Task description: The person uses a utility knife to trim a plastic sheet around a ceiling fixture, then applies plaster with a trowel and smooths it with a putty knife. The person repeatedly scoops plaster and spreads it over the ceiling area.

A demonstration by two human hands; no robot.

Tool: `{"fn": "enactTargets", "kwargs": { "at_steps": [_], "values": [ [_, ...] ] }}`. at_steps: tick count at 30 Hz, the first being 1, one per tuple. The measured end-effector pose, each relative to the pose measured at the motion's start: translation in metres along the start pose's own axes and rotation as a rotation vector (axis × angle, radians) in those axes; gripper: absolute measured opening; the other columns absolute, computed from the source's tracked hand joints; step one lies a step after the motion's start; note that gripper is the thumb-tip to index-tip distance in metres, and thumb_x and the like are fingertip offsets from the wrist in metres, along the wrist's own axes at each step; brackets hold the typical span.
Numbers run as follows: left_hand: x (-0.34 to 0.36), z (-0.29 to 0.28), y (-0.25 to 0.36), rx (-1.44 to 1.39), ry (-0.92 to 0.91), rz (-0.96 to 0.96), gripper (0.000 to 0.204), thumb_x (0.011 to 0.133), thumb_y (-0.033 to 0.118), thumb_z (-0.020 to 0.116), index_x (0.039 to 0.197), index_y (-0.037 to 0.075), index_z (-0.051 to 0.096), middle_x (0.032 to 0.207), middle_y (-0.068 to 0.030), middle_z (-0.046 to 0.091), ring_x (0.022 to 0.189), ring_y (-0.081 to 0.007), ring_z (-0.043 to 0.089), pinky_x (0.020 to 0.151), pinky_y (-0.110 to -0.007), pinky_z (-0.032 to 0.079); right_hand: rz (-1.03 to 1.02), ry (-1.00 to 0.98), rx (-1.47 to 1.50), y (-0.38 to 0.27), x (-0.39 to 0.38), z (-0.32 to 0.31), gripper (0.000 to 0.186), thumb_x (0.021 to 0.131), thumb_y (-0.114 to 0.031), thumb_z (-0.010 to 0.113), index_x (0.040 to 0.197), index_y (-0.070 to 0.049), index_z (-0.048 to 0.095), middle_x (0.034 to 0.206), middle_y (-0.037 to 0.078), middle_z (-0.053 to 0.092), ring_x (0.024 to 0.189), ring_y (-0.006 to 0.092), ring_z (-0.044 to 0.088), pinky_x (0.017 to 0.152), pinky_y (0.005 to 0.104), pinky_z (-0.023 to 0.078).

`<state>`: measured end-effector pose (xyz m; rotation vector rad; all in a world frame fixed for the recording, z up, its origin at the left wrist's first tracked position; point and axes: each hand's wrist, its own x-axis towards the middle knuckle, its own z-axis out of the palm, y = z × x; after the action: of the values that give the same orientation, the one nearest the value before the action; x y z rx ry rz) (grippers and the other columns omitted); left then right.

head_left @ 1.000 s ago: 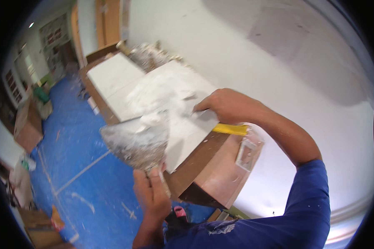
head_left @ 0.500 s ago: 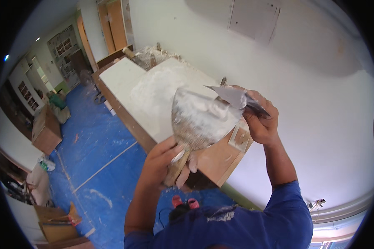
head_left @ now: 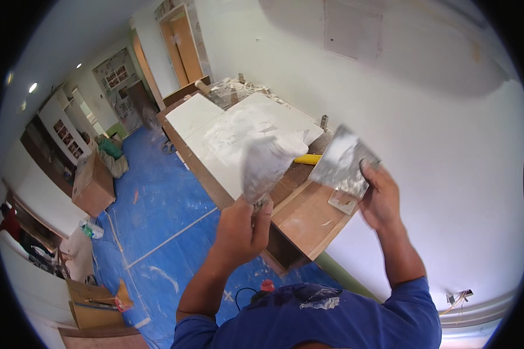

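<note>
The left hand (head_left: 241,230) is curled tightly round the handle of a wide putty knife (head_left: 265,168), whose white-smeared blade points up, slightly blurred, before the white boards (head_left: 193,116). The right hand (head_left: 381,200) grips a flat metal scraper (head_left: 346,160) by its edge, thumb on the face, the other fingers mostly hidden behind. Half a second ago the scraper was close over the putty knife's blade; now a gap parts them and the scraper's broad face is turned to view, so the working of one blade against the other seems to have paused. The boards lie on a brown wooden cabinet (head_left: 311,218), with white powdery filler (head_left: 239,125) spread across them and a yellow strip (head_left: 308,159) near their right end. Around it, from the left: a person in red (head_left: 9,221), a brown box (head_left: 96,185), blue floor sheeting (head_left: 163,232), a pale wall (head_left: 442,151) and loose wires (head_left: 461,296).
</note>
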<state>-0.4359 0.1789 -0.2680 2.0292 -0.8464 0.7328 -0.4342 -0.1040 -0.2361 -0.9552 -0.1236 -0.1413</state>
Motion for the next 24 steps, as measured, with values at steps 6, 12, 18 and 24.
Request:
{"fn": "enactTargets", "kwargs": {
  "at_steps": [6,12,18,24],
  "values": [
    [0.007,0.024,0.005,0.249,-0.047,0.292,0.062,0.085,0.005,0.067,0.144,-0.002,0.053,0.112,-0.0193,0.067,0.081,-0.0352,0.069,0.066,-0.046,0.056,0.224,-0.062,0.419,-0.001,-0.019,0.013,0.044,0.099,-0.018,0.049,0.135,0.007,0.052,0.104,0.023,0.071,0.058,0.0285,0.067,0.04,0.0337,0.049],
    [0.011,-0.001,-0.017,0.153,-0.208,0.045,0.04,0.099,0.009,0.06,0.137,-0.002,0.055,0.085,-0.0193,0.067,0.058,-0.0298,0.062,0.056,-0.04,0.054,-0.29,-0.396,0.211,-0.039,-0.025,0.005,0.048,0.103,-0.016,0.049,0.144,0.008,0.045,0.12,0.026,0.068,0.084,0.0311,0.075,0.06,0.0345,0.062],
    [0.025,-0.021,0.009,-1.184,-0.363,-0.676,0.04,0.104,0.017,0.048,0.134,-0.008,0.053,0.073,-0.0173,0.063,0.044,-0.0167,0.052,0.036,-0.028,0.039,-0.967,-0.456,-1.042,-0.038,0.019,-0.002,0.06,0.088,0.013,0.059,0.144,-0.009,0.056,0.13,0.016,0.067,0.116,0.032,0.068,0.101,0.0402,0.054],
    [0.017,-0.012,-0.006,-1.332,-0.382,-0.653,0.04,0.104,0.018,0.048,0.134,-0.009,0.052,0.073,-0.018,0.062,0.04,-0.0164,0.049,0.037,-0.028,0.039,-0.794,-0.648,-1.477,-0.033,0.034,0.004,0.075,0.074,0.016,0.062,0.139,-0.022,0.063,0.14,0.012,0.062,0.125,0.0396,0.061,0.102,0.0461,0.055]
  ]
}}
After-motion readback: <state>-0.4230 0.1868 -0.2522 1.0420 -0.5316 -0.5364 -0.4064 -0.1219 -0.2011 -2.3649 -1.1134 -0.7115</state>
